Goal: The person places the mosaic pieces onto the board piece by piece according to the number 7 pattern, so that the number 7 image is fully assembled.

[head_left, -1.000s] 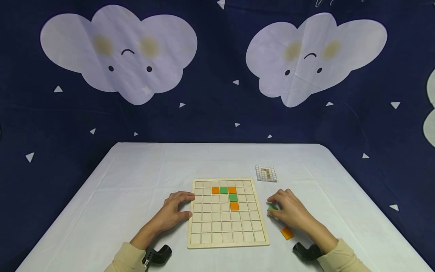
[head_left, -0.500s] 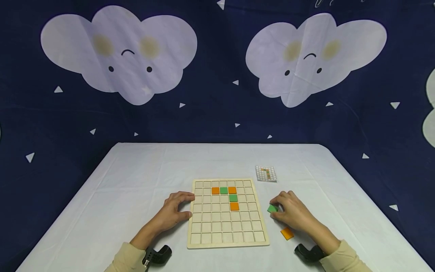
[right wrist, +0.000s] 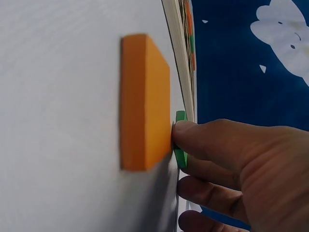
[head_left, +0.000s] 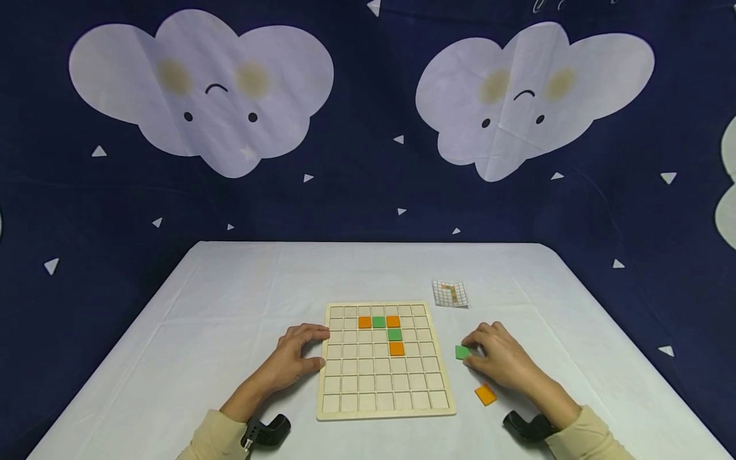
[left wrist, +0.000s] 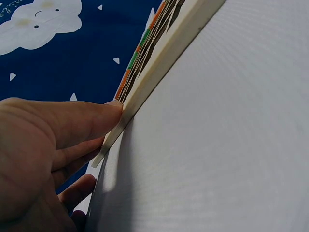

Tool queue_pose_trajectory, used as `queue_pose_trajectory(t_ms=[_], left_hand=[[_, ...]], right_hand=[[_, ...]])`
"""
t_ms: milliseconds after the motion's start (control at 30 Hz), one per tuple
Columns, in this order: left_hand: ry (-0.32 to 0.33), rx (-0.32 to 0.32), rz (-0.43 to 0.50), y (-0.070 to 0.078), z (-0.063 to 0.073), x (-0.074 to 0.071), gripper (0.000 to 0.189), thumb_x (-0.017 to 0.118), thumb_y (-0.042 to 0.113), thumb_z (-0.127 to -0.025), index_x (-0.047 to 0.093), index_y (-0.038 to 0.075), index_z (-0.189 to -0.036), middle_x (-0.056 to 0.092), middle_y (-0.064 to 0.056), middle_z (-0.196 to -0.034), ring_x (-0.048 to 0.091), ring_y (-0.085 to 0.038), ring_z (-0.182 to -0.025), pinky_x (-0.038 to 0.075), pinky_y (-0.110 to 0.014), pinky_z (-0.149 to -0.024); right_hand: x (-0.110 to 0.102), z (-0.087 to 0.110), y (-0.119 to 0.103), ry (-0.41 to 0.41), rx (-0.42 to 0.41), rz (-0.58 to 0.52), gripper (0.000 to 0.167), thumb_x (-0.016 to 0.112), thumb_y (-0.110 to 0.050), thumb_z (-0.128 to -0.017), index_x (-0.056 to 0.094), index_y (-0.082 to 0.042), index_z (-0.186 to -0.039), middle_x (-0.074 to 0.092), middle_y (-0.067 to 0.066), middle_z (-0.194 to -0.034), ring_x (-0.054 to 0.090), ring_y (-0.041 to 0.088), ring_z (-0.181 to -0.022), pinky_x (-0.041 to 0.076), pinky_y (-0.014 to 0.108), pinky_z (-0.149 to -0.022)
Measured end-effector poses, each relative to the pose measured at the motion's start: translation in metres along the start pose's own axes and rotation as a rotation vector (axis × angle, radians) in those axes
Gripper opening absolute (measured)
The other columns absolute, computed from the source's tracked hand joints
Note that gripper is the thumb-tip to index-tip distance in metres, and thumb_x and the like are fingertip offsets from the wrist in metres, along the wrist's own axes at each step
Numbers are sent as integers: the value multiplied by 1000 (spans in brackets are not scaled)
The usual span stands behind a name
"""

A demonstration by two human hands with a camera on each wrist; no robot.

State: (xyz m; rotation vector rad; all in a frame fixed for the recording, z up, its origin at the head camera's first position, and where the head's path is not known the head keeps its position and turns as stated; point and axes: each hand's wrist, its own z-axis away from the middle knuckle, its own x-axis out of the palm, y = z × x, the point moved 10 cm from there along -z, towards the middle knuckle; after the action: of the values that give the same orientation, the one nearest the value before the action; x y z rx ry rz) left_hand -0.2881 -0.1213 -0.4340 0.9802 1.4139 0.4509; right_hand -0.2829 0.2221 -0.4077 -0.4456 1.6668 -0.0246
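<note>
On the white table, the right hand (head_left: 499, 359) pinches a green square tile (head_left: 461, 352) between thumb and fingers, just right of the wooden grid board (head_left: 376, 404). In the right wrist view the thumb (right wrist: 203, 137) covers part of this green tile (right wrist: 180, 159). A loose orange tile (head_left: 485, 395) lies nearer the person, beside the right hand. The left hand (head_left: 290, 358) rests its thumb and fingertips against the board's left edge, fingers relaxed and spread apart. Set in the board's cells are orange and green tiles, a row of three with two more below its right end.
A small pattern card (head_left: 450, 295) with a printed coloured grid lies beyond the board's far right corner. Black wrist devices (head_left: 270, 431) sit under both wrists. Behind the table hangs a dark blue cloth (head_left: 368, 211) with clouds and triangles.
The right hand has drawn slightly right. The green tile, mostly hidden and tilted under the fingers before, now shows more of its face. The left hand and board have stayed put.
</note>
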Motion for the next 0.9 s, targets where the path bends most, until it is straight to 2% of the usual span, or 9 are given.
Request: queue_pose_trajectory(t_ms=[900], left_hand=[[2,4,-9,-1,-1,1,45,75,8,-73,64,9,-116,56,-1,-129,39,-25,-124,20,-46,-100]], right_hand=[[-1,1,2,17,-21,-10,20,77,-22,-72,72,-17,-91,61,-7,-92,42,9,-83,39,29,-72]])
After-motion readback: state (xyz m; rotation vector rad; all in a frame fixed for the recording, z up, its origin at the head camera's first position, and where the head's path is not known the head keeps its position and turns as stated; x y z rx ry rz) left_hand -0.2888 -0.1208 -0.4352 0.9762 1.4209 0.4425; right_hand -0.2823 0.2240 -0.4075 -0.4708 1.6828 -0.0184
